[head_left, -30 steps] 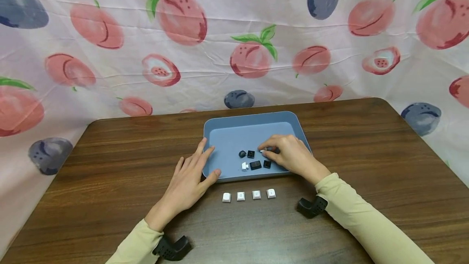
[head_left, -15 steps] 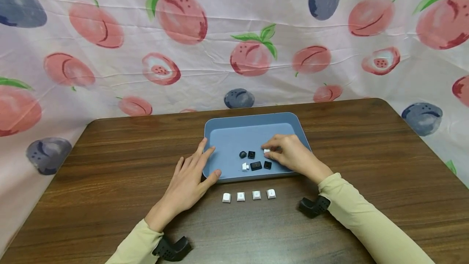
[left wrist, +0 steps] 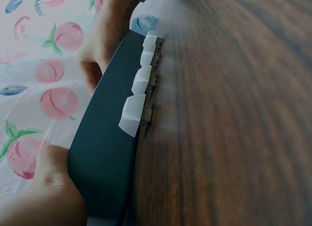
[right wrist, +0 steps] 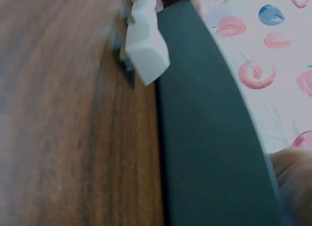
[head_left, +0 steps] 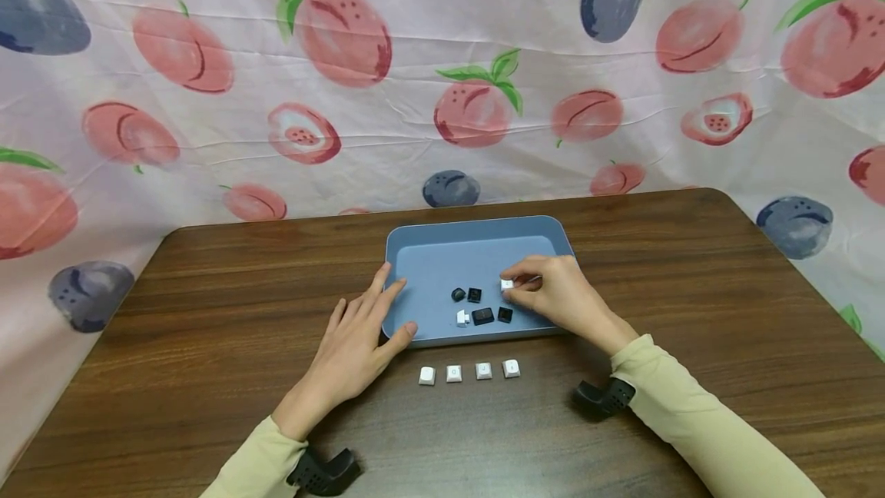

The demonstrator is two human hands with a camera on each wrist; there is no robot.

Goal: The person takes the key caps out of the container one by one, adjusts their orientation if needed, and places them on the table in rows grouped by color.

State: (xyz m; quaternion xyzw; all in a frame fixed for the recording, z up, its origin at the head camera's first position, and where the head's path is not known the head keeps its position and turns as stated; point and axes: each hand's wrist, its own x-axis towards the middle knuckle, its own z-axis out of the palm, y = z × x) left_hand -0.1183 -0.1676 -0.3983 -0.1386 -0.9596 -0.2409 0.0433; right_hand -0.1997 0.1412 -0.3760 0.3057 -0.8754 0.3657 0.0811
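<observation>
Over the right part of the blue tray (head_left: pixel 429 339), the right hand (head_left: pixel 556 294) pinches a white keycap (head_left: pixel 507 284) between thumb and fingers. The left hand (head_left: pixel 356 340) rests at the tray's left side with fingers spread, its thumb on the near left corner. Inside the tray lie several black keycaps (head_left: pixel 482 316) and one white keycap (head_left: pixel 462 318) on its side. On the table before the tray, several white keycaps (head_left: pixel 454 373) stand in a row. In the left wrist view that row (left wrist: pixel 132 114) runs along the tray's outer wall (left wrist: pixel 105 153).
The brown wooden table (head_left: pixel 263 275) extends around the tray on all sides. Behind it hangs a white cloth (head_left: pixel 401 98) with a fruit print. A black device sits at each wrist, the right one (head_left: pixel 603 398) to the right of the keycap row.
The right hand has shifted slightly right, and the white keycap in its fingers has turned to show more of its top. The left hand has stayed in place.
</observation>
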